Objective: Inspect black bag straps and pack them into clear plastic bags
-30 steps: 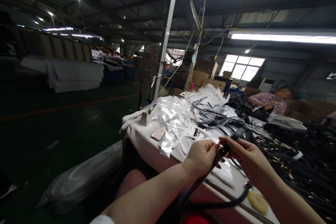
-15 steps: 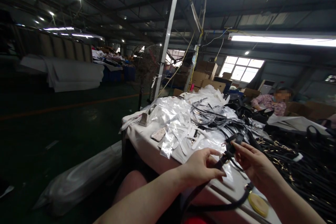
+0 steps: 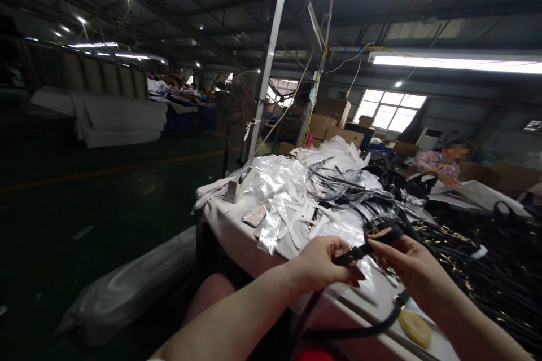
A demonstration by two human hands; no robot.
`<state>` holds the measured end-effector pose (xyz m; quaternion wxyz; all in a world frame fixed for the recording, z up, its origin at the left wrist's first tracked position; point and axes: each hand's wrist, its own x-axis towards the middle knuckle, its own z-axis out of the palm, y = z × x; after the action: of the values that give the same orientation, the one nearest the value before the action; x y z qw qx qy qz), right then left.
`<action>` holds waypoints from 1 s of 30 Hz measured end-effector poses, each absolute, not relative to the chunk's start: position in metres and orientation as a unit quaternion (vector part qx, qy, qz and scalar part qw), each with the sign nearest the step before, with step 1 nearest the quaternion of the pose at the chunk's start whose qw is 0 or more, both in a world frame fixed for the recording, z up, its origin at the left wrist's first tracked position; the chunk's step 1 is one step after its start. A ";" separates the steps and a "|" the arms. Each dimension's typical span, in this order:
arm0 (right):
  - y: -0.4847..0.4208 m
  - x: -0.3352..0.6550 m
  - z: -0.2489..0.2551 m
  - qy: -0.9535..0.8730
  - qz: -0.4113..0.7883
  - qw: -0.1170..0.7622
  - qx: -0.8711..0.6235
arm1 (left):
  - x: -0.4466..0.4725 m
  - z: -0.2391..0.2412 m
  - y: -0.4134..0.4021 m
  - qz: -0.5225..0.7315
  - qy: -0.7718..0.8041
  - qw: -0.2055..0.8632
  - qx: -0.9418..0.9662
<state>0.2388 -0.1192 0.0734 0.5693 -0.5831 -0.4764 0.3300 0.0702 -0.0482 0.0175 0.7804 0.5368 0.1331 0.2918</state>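
A black strap (image 3: 363,250) with a small buckle stretches between my two hands above the table's near edge. My left hand (image 3: 326,262) is closed on its buckle end, fingers and thumb on either side. The other end lies pinched in my right hand (image 3: 400,254), with a dark loop rising over the fingers. More of the black strap hangs down below and curves across the table edge near a yellow round object (image 3: 415,328). Beyond my hands, clear plastic bags (image 3: 271,220) lie heaped on the white-covered table (image 3: 231,231).
Many black straps with gold-coloured hardware (image 3: 474,271) pile up on the right. A phone-like object (image 3: 254,216) and a small block (image 3: 231,192) lie at the table's left. A person (image 3: 436,166) sits across at the right. A wrapped roll (image 3: 127,287) lies on the floor.
My right hand has turned and the strap between my hands now lies flatter. My left hand has shifted slightly. The person across has moved an arm toward the table.
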 end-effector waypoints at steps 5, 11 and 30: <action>-0.113 0.245 0.080 -0.548 0.284 0.521 -0.590 | 0.069 0.031 -0.048 0.274 0.102 0.773 0.563; -0.111 0.247 0.083 -0.505 0.297 0.560 -0.585 | 0.069 0.021 -0.051 0.316 0.062 0.762 0.563; -0.125 0.207 0.101 -0.453 0.364 0.618 -0.530 | 0.064 0.020 -0.042 0.344 0.063 0.705 0.617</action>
<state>0.2069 -0.1252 0.1008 0.6176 -0.5297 -0.4531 0.3643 0.0644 -0.0418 0.0198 0.7050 0.6168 0.0632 0.3443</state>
